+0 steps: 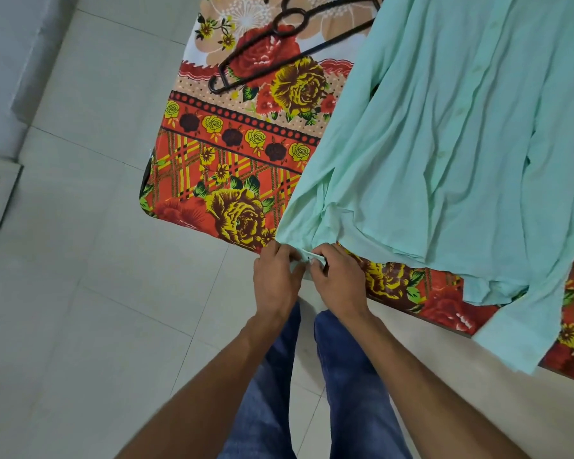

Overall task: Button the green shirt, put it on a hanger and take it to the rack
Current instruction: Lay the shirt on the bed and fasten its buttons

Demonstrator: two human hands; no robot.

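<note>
A pale green shirt lies spread on a flower-printed bedsheet, its hem hanging over the near edge. At that edge, my left hand and my right hand both pinch the end of a sleeve, the cuff, between their fingertips. The cuff is mostly hidden by the fingers. A dark hanger lies on the sheet at the far side, left of the shirt. The other sleeve droops over the edge at the right.
Pale floor tiles stretch to the left and below. My legs in blue jeans stand close against the bed's edge. A white wall or skirting runs along the far left.
</note>
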